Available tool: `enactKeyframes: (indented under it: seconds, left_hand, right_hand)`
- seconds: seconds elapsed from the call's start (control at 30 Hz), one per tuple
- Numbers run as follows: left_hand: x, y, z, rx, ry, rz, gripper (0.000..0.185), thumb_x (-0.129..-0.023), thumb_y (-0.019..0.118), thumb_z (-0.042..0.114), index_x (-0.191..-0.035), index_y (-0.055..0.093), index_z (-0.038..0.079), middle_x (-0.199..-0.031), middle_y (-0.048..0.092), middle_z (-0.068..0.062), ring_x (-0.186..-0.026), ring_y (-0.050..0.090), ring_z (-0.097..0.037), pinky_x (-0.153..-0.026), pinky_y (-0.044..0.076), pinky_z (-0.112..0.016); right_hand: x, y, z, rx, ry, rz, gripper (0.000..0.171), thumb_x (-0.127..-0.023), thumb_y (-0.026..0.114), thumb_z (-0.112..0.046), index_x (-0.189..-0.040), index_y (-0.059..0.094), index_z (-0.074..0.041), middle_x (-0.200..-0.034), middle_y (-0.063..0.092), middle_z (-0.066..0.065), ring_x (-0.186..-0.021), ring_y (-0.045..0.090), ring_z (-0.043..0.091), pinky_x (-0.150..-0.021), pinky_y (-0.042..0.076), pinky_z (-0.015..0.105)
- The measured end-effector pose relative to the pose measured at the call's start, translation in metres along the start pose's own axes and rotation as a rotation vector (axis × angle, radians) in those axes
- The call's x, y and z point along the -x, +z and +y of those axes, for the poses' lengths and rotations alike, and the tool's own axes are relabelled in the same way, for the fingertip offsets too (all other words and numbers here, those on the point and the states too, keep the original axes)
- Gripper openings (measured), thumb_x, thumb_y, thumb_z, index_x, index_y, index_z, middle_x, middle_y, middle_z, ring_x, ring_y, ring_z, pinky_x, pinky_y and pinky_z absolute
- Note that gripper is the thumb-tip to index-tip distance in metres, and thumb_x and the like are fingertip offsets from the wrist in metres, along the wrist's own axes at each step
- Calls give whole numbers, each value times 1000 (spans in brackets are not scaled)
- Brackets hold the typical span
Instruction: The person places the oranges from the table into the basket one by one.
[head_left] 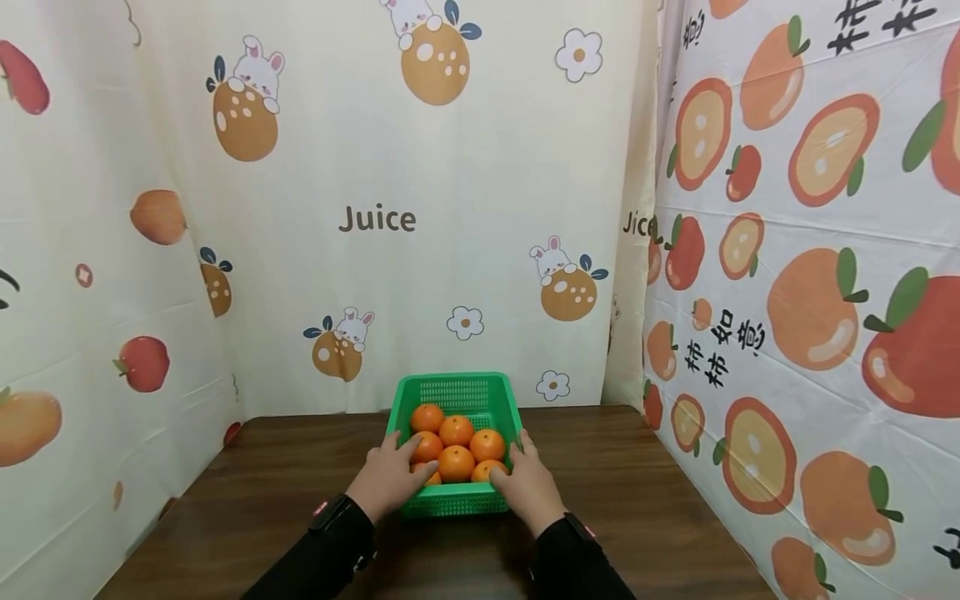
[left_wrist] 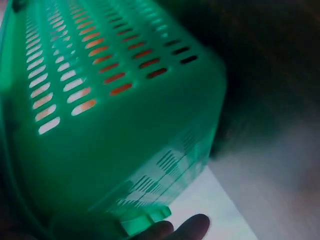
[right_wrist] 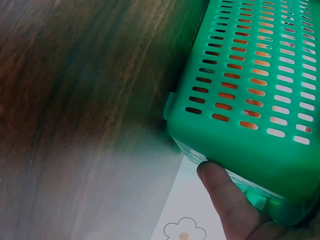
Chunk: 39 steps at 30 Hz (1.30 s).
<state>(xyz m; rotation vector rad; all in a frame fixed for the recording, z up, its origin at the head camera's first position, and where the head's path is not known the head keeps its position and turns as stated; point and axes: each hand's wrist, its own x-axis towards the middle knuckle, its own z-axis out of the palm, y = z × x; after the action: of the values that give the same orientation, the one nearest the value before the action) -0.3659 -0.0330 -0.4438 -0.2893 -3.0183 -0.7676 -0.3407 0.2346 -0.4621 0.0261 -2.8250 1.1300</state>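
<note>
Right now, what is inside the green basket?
The green basket holds oranges; six show from the head view, packed together. The left hand and right hand grip its sides, and their fingers hide parts of the front oranges. Anything beneath is covered.

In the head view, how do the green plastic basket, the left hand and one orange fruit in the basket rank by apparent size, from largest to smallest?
1. Green plastic basket, clearly largest.
2. Left hand, gripping the basket's near corner; being closer to the camera may enlarge it.
3. Round orange fruit, smallest.
</note>
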Motion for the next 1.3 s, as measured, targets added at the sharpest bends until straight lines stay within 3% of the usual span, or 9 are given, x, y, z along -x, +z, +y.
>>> enactKeyframes:
  seconds: [0.27, 0.43, 0.57, 1.3]
  left_hand:
    - [7, 4, -4, 12, -40, 19, 78, -102, 53, 69, -161, 50, 18, -172, 24, -28, -137, 47, -57, -98, 50, -75]
    - [7, 6, -7, -6, -63, 35, 95, -100, 49, 76, -158, 49, 2, -173, 23, -27, -138, 48, -56, -105, 48, -71]
    - [8, 9, -6, -14, -61, 64, 97, -101, 50, 72, -155, 48, -9, -174, 23, -27, -137, 50, -55, -107, 49, -67]
    - [11, 6, -1, 21, -72, 74, 87, -103, 52, 59, -154, 47, -12, -172, 27, -27, -135, 54, -54, -111, 48, -64]
  right_hand:
    - [-1, 0, -2, 5, 2, 3, 70, -99, 63, -34, -155, 50, 5, -178, 23, 13, -149, 48, 45, -117, 42, 63]
    - [-2, -1, -3, -6, 6, -4, 70, -99, 62, -34, -156, 49, 5, -178, 22, 13, -150, 46, 44, -117, 42, 64]
    - [-2, -2, -2, -8, 7, -2, 71, -98, 62, -33, -157, 48, 5, -179, 21, 13, -150, 45, 45, -118, 41, 63]
    - [-6, 1, -3, 19, 1, -10, 70, -100, 60, -35, -158, 47, 4, -178, 21, 13, -151, 44, 45, -118, 41, 63]
